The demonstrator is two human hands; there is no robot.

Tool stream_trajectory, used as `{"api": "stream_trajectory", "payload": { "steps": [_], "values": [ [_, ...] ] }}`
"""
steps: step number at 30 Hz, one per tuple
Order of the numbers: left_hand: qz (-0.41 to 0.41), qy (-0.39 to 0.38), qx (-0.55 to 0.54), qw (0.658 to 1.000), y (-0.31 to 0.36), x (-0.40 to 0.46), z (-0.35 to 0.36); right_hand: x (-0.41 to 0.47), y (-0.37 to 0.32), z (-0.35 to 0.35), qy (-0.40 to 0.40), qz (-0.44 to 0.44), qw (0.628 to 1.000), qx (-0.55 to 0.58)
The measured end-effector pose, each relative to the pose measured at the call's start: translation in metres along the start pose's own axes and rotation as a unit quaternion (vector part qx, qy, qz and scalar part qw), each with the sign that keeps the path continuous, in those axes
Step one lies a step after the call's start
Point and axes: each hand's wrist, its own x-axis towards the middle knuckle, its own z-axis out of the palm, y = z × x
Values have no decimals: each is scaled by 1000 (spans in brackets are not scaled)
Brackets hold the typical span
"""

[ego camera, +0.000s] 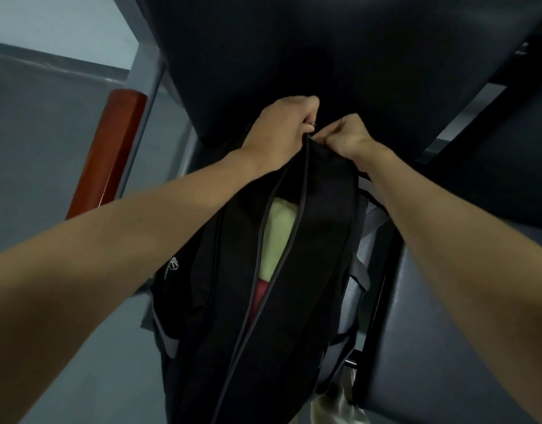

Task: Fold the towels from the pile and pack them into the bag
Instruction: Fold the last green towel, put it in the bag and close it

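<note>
A black bag (321,270) stands lengthwise below me with its long zipper partly open. Through the slit I see a pale yellow-green folded towel (277,237) and under it a pink-red towel (259,296). My left hand (279,130) grips the bag's fabric at the far end of the zipper, fingers curled. My right hand (347,137) pinches the same far end just beside it, at the zipper's top. Whether a zipper pull is between the fingers is hidden.
A dark padded seat or cushion (340,56) fills the top of the view behind the bag. Another dark seat (453,301) with a black frame lies to the right. A reddish-brown wooden post (110,151) stands at left on the grey floor (34,133).
</note>
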Motion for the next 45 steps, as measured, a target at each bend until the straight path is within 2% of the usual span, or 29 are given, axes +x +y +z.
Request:
{"api": "stream_trajectory", "payload": {
  "steps": [5, 9, 12, 16, 20, 24, 27, 29, 33, 37, 39, 42, 43, 45],
  "values": [
    [49, 71, -10, 996, 10, -34, 1, -2, 4, 11, 97, -37, 990, -91],
    [75, 80, -35, 993, 20, -73, -2, -7, 5, 16, 154, -31, 969, -189],
    [101, 69, -37, 992, 24, -103, -5, -12, 4, 18, 165, -45, 955, -243],
    [90, 79, -50, 992, 24, -123, -7, -28, 6, 18, 169, -38, 971, -166],
    [38, 105, -92, 989, 29, -127, -3, -83, 25, 28, 273, -35, 959, -61],
    [28, 128, -109, 985, 35, -127, 1, -111, 43, 41, 236, 3, 972, -5],
    [33, 147, -100, 984, 35, -128, -1, -108, 33, 45, 224, -19, 974, -28],
    [46, 147, -102, 983, 35, -134, -4, -107, 26, 49, 233, 1, 972, -37],
    [64, 123, -90, 986, 34, -162, -5, -105, 23, 55, 260, 30, 964, -43],
    [84, 97, -84, 988, 32, -215, 0, -109, 28, 53, 270, 15, 959, -87],
    [75, 87, -87, 990, 31, -246, 6, -116, 29, 60, 308, -5, 940, -150],
    [34, 84, -98, 991, 33, -280, 14, -138, 38, 81, 395, -100, 870, -278],
    [26, 82, -99, 991, 33, -287, 16, -149, 42, 89, 397, -155, 856, -294],
    [18, 62, -95, 993, 34, -299, 16, -177, 53, 106, 337, -268, 849, -306]
  ]
}}
